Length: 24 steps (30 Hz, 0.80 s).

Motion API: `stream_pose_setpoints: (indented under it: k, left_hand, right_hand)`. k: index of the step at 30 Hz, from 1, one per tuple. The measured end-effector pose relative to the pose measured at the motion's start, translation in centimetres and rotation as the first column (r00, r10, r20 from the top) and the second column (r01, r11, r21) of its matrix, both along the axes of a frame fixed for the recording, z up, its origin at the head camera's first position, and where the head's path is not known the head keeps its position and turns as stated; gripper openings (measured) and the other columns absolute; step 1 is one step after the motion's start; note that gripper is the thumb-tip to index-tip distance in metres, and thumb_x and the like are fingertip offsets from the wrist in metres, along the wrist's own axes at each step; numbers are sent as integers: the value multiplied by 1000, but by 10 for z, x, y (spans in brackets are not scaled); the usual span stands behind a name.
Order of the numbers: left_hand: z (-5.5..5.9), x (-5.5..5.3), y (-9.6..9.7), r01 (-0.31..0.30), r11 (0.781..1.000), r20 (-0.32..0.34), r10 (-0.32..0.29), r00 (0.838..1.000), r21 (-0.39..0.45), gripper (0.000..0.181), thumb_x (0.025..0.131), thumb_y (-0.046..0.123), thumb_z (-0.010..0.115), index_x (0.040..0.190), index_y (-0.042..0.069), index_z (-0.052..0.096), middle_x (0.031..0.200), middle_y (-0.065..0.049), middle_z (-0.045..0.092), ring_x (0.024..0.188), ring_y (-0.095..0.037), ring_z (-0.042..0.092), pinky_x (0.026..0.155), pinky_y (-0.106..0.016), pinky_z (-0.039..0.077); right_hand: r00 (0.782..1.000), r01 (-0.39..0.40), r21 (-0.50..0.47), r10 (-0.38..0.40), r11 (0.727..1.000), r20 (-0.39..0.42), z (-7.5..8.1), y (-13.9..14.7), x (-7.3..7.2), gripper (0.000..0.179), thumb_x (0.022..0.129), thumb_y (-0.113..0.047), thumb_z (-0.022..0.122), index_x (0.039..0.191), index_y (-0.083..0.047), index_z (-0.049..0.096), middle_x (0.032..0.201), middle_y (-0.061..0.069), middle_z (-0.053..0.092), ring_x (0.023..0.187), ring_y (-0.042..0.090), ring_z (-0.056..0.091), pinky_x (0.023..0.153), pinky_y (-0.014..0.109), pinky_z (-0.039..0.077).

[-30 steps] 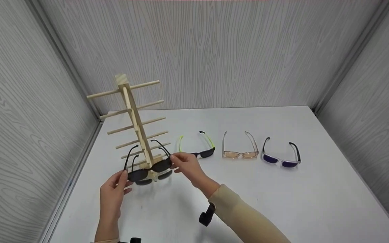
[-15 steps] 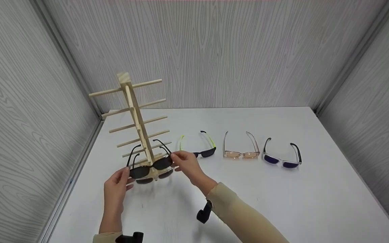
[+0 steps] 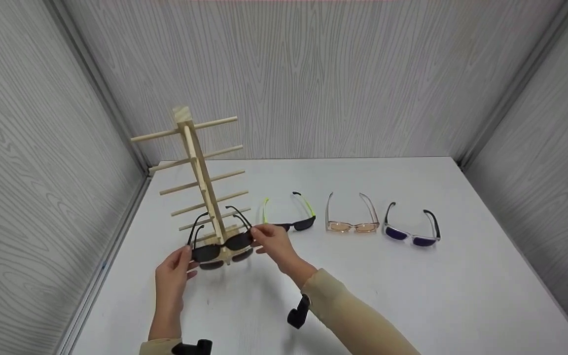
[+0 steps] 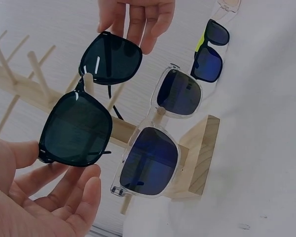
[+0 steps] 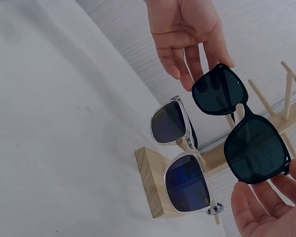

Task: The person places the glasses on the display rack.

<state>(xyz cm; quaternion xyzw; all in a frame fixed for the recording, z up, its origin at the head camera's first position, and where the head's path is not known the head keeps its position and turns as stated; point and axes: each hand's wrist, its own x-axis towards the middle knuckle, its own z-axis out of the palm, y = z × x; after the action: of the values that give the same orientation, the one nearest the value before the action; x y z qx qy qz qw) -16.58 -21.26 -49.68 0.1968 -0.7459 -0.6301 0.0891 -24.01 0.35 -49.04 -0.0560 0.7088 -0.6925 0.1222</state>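
Both hands hold a pair of black-framed sunglasses (image 3: 207,253) in front of the wooden display rack (image 3: 200,172). My left hand (image 3: 170,278) pinches one outer front corner, and my right hand (image 3: 280,246) pinches the other. Their temples extend back on either side of the rack's post. In the left wrist view, a rack peg tip (image 4: 89,81) shows at the bridge; whether it bears the frame's weight I cannot tell. Just below sits a clear-framed pair with dark blue lenses (image 4: 150,160), its bridge on a lower peg, near the rack's base (image 5: 153,182).
Three more pairs lie on the white table (image 3: 363,291) right of the rack: yellow-green and black sunglasses (image 3: 304,224), peach-tinted glasses (image 3: 340,227) and clear-framed dark-lensed sunglasses (image 3: 423,241). Upper rack pegs (image 3: 217,122) stick out sideways. Grey panels (image 3: 313,79) enclose the table.
The left hand and the black sunglasses have shifted slightly right in the head view, whose framing also moved a little. Both hands keep their hold.
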Motion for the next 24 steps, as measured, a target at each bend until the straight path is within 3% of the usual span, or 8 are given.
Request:
stream_pose_setpoints:
  k: [10, 15, 24]
  left_hand:
    - [-3, 1, -1, -9, 1000, -26, 9, 1000, 13, 53, 93, 44, 51, 127, 3, 53, 114, -16, 58, 88, -18, 62, 71, -23, 52]
    - [-2, 2, 0, -21, 999, -22, 22, 1000, 35, 52, 94, 44, 50, 126, 3, 53, 115, -16, 58, 94, -23, 62, 73, -24, 53]
    - [-5, 12, 1, -67, 994, -13, 68, 998, 85, 51, 93, 44, 50, 125, 4, 54, 114, -18, 60, 98, -24, 63, 75, -25, 52]
  right_hand:
    - [1000, 6, -9, -6, 1000, 0, -6, 0, -1, 25, 94, -21, 57, 107, -1, 64, 93, 9, 66, 87, 26, 65, 70, 33, 53]
    - [1000, 6, -24, -6, 1000, 1, -10, 3, 0, 27, 94, -23, 57, 107, 0, 64, 95, 11, 66, 91, 30, 64, 71, 34, 54]
    - [999, 14, -49, -12, 999, 35, -17, 14, 7, 30, 94, -24, 57, 110, 1, 62, 105, 19, 64, 92, 29, 65, 73, 35, 53]
